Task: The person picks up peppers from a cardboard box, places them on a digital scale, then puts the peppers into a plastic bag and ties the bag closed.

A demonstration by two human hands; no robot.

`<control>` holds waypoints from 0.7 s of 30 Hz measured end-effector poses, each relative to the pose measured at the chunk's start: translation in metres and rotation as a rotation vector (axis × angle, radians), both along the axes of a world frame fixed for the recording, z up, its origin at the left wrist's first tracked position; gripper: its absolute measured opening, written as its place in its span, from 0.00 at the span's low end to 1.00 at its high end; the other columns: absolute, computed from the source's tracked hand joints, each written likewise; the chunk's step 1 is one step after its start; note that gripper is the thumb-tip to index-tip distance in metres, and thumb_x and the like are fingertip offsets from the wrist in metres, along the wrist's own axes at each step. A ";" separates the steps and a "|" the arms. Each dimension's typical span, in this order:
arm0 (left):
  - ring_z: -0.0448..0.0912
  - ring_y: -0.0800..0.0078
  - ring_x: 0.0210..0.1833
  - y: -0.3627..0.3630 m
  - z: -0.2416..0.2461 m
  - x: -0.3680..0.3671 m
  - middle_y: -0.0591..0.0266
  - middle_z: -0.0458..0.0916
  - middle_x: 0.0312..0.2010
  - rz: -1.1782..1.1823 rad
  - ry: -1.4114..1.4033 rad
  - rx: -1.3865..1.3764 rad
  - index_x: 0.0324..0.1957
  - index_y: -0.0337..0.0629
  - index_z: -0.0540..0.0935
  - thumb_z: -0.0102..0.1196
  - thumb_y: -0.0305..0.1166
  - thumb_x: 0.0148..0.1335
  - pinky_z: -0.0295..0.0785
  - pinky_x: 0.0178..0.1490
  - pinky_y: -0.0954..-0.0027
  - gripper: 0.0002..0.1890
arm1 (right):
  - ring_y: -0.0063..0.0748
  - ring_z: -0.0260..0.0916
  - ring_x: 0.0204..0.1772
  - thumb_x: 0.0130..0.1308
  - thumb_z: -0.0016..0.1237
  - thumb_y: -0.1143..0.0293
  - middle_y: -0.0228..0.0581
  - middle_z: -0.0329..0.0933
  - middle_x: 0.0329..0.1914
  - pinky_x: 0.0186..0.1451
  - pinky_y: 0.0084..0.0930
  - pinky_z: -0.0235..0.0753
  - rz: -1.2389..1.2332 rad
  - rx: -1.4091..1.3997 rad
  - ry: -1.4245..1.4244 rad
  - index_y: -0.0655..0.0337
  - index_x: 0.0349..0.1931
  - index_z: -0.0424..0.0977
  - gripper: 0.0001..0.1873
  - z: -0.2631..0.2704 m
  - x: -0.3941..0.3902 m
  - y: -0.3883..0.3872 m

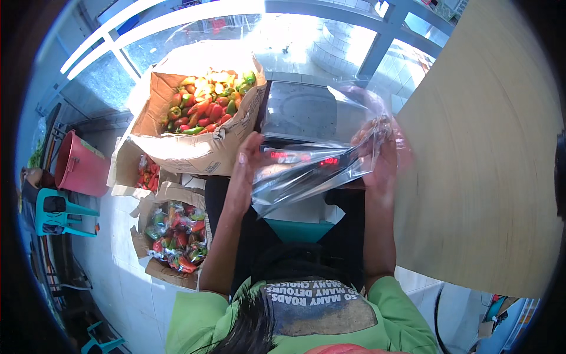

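A clear plastic bag (305,177) stretches across my lap, over the lit red display of a digital scale (305,110). My right hand (378,150) grips the bag's gathered end at the scale's right side. My left hand (247,166) is raised at the bag's left end, with its fingers near the plastic; whether they pinch it is unclear. Just beyond that hand stands a large cardboard box (185,152) of loose red, green and yellow peppers (208,104). Pinkish plastic (400,144) lies behind my right hand.
A wooden tabletop (477,168) rises close on the right. At left are a small box (124,170) with red peppers, an open box (170,276) of bagged peppers (179,236), a red bucket (84,166) and a teal plastic stool (55,212). A metal-framed window (376,53) stands ahead.
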State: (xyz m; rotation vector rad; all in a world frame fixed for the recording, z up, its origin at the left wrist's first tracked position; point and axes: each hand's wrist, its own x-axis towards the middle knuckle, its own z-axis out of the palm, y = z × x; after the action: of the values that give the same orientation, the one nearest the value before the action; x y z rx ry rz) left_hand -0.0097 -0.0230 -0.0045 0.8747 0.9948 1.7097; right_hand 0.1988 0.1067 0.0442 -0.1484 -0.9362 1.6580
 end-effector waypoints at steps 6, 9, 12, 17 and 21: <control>0.68 0.62 0.55 -0.002 -0.013 0.011 0.52 0.68 0.52 -0.439 -0.597 -0.092 0.60 0.37 0.57 0.38 0.45 0.65 0.65 0.58 0.64 0.27 | 0.31 0.73 0.33 0.61 0.47 0.65 0.40 0.72 0.31 0.37 0.30 0.76 -0.028 -0.034 -0.036 0.62 0.42 0.64 0.13 -0.014 -0.001 -0.001; 0.71 0.69 0.51 -0.008 -0.012 0.000 0.56 0.70 0.49 -0.420 -0.399 -0.188 0.58 0.38 0.61 0.50 0.29 0.60 0.68 0.54 0.70 0.25 | 0.33 0.72 0.35 0.60 0.48 0.65 0.43 0.72 0.33 0.38 0.30 0.75 -0.048 -0.070 0.027 0.62 0.42 0.64 0.15 -0.018 0.007 0.002; 0.70 0.75 0.50 -0.007 -0.009 -0.008 0.61 0.70 0.48 -0.230 -0.281 -0.109 0.59 0.37 0.61 0.50 0.20 0.56 0.63 0.55 0.77 0.27 | 0.36 0.71 0.41 0.59 0.49 0.63 0.45 0.72 0.36 0.46 0.33 0.72 -0.076 -0.009 0.002 0.63 0.47 0.64 0.19 -0.027 0.020 0.004; 0.70 0.74 0.51 -0.004 -0.009 -0.013 0.60 0.71 0.48 -0.054 -0.304 -0.139 0.58 0.37 0.63 0.50 0.19 0.56 0.63 0.57 0.76 0.25 | 0.36 0.67 0.48 0.60 0.48 0.65 0.44 0.68 0.44 0.54 0.37 0.66 0.021 -0.098 0.140 0.65 0.49 0.64 0.20 -0.040 0.034 -0.008; 0.72 0.78 0.45 -0.003 -0.030 -0.007 0.63 0.74 0.41 -0.222 -0.372 -0.196 0.48 0.38 0.70 0.52 0.23 0.57 0.66 0.52 0.79 0.15 | 0.35 0.66 0.48 0.62 0.44 0.69 0.41 0.68 0.44 0.55 0.37 0.65 0.191 -0.230 0.344 0.63 0.47 0.67 0.14 -0.048 0.038 -0.014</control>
State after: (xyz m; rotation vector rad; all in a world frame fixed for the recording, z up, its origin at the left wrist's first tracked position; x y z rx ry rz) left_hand -0.0168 -0.0260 -0.0342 0.4955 0.7666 1.4866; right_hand 0.2371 0.0929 -0.0035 0.0735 -0.5103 1.8919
